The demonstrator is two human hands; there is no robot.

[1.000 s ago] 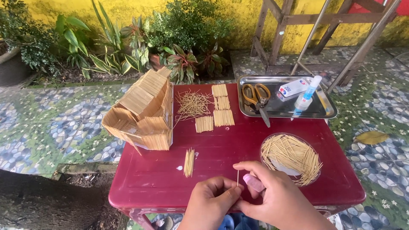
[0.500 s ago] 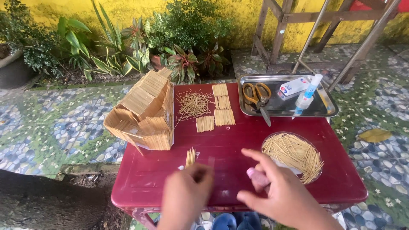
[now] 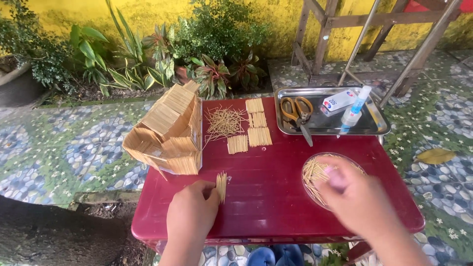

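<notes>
Our left hand [image 3: 191, 212] pinches a small toothpick panel [image 3: 221, 186] lying lengthwise away from us on the red surface [image 3: 266, 197]; our blurred right hand [image 3: 357, 202] covers the toothpick dish [image 3: 315, 172], grip unclear.

On the tabletop [image 3: 266, 197] the stick house [image 3: 167, 133] stood at the left, loose sticks [image 3: 224, 120] and flat stick panels [image 3: 256, 130] behind centre. A tray [image 3: 330, 125] with scissors [image 3: 298, 116] sat at the far right; nearer, a dish [image 3: 315, 175] of sticks lay under the right hand [image 3: 359, 202].
</notes>
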